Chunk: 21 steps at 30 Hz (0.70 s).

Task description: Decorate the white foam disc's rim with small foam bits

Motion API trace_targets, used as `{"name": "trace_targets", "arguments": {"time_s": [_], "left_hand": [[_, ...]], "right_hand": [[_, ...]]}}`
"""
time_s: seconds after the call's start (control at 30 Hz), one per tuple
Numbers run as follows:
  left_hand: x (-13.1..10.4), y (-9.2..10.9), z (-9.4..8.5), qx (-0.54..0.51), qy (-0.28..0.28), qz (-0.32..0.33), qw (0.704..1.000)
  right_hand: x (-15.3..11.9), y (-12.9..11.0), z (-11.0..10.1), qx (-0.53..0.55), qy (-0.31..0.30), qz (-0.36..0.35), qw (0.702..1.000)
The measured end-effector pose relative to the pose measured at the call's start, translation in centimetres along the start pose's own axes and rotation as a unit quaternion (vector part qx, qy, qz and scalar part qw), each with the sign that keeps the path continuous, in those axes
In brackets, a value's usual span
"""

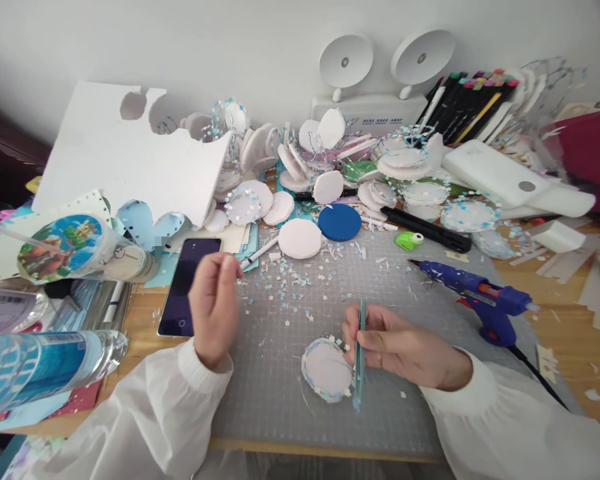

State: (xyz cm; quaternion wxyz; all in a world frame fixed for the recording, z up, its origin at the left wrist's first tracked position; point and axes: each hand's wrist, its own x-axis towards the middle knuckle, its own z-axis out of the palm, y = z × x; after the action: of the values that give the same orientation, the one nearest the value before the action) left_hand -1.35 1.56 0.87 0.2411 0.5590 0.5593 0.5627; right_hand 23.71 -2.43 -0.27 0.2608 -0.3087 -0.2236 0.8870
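Overall, a wooden table [565, 293] carries a grey cutting mat [270, 420] marked with a fine grid, and behind it on the left leans a white foam board [140, 157] with round gaps in its edge. Near the wall is a white lamp [370, 113] with two heads. At the left edge is a clear bottle [55, 365] with a blue label; its fill cannot be made out. Beyond it, a clear cup [63, 247] has a brightly printed top and a straw, with something pale in its lower part. Marker pens [480, 110] stand bunched at the back right, their holder hidden. A blue glue gun [485, 297] lies on the mat's right side, and a dark-screened phone [185, 290] lies at its left. Just beside the phone, the left hand [214, 310] is curled into a loose fist; whether something tiny is inside cannot be told. The right hand [387, 347] grasps pale teal tweezers [360, 353], points downward, by the right edge of a disc [327, 370]. That disc lies flat near the mat's front edge, whitish and round, rimmed with small white and pale blue bits. Similar tiny shapes [290, 290] are scattered farther back.
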Motion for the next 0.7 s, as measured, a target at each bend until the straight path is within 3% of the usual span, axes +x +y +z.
{"name": "trace_targets", "arguments": {"time_s": [0.07, 0.17, 0.3, 0.43, 0.7], "left_hand": [[-0.8, 0.3, 0.1, 0.068, -0.115, 0.058, 0.989], [-1.5, 0.9, 0.3, 0.117, -0.263, 0.142, 0.947], [-2.2, 1.3, 0.6, 0.131, -0.397, 0.177, 0.891], [-2.7, 1.2, 0.9, 0.129, -0.442, 0.183, 0.869], [-2.9, 1.0, 0.8, 0.097, -0.442, 0.191, 0.871]], "right_hand": [[0.2, 0.1, 0.1, 0.016, 0.031, -0.006, 0.999], [0.5, 0.2, 0.4, 0.025, 0.057, -0.022, 0.998], [0.7, 0.3, 0.4, 0.036, 0.079, -0.046, 0.995], [0.7, 0.4, 0.3, 0.04, 0.087, -0.06, 0.994], [0.9, 0.3, 0.4, 0.058, 0.096, -0.078, 0.991]]}}
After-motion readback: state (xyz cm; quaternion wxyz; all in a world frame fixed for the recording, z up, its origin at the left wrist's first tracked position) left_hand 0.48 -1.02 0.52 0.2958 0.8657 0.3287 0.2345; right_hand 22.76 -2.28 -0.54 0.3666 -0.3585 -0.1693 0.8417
